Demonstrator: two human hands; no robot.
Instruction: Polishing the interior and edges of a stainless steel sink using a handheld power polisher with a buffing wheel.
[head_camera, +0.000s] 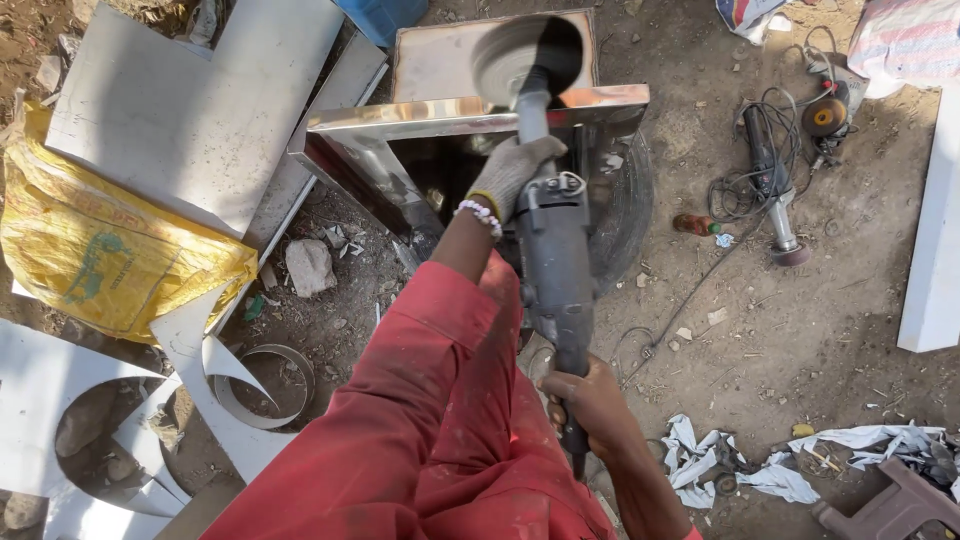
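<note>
Down on the dirt ground (800, 330), a person in red sleeves holds a long grey polishing machine (553, 260) with both hands. The left hand (515, 172), in a knitted work glove with a bead bracelet at the wrist, has its fingers wrapped tight around the front of the machine's body. The right hand (592, 400), bare, is closed around the rear grip, near the viewer. At the far end of the machine a round buffing wheel (520, 60) is blurred, and it meets the top edge of a shiny steel box frame (470, 115) standing in the middle of the scene.

To the left lie flat white sheet offcuts (190, 110), a yellow sack (100, 250) and a metal ring (265, 385) on the soil. A stone (310, 265) sits just left of the frame. Off to the right, well apart from the hands, a second power tool (770, 180) lies with its tangled cable (740, 195), beside a small grinder (825, 115). Crumpled white rags (780, 470) lie near right, and a brown plastic stool (890, 505) shows at the corner.
</note>
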